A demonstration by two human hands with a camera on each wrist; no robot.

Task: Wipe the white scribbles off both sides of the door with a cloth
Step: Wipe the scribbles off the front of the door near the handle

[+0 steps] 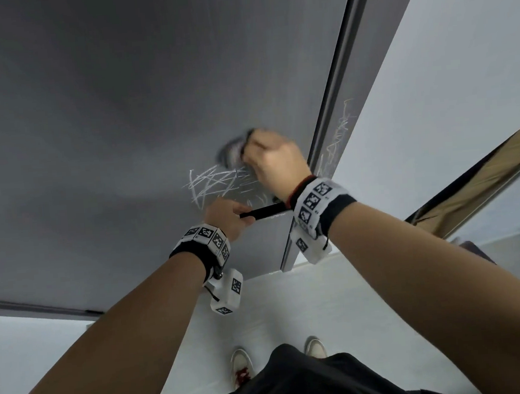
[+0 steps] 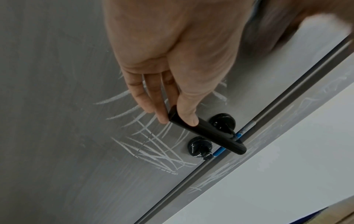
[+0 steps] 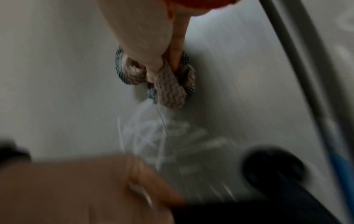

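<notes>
The grey door [image 1: 121, 114] stands ajar in front of the person, its free edge to the right, where a narrow strip of its other face shows. A tangle of white scribbles [image 1: 217, 183] covers the near face close to that edge, just above the black lever handle [image 1: 266, 211]. More white scribbles run up the strip beyond the edge [image 1: 339, 134].

The left hand [image 1: 224, 213] holds the tip of the handle, thumb laid on top and fingers curled underneath it; the left wrist view shows the thumb [image 2: 188, 112] resting on the black bar and the fingertips [image 2: 161, 115] against its end. Below the lever sits a second black knob [image 2: 200, 146] on its round plate, near the door's edge, with a bit of blue [image 2: 219, 151] showing in the gap beside it.

The right hand [image 1: 273, 161] is bunched into a fist around a cloth [image 1: 233, 149], pressing it flat against the door just above the scribbles, toward the free edge. From the right wrist view the cloth [image 3: 172, 89] is a grey-beige knit with a dark checked border, crumpled under the fingers and touching the surface right at the upper end of the chalk marks. That view is blurred.

Pale floor [image 1: 292, 303] lies at the foot of the door, and the person's light shoes [image 1: 242, 366] stand near its bottom edge.
</notes>
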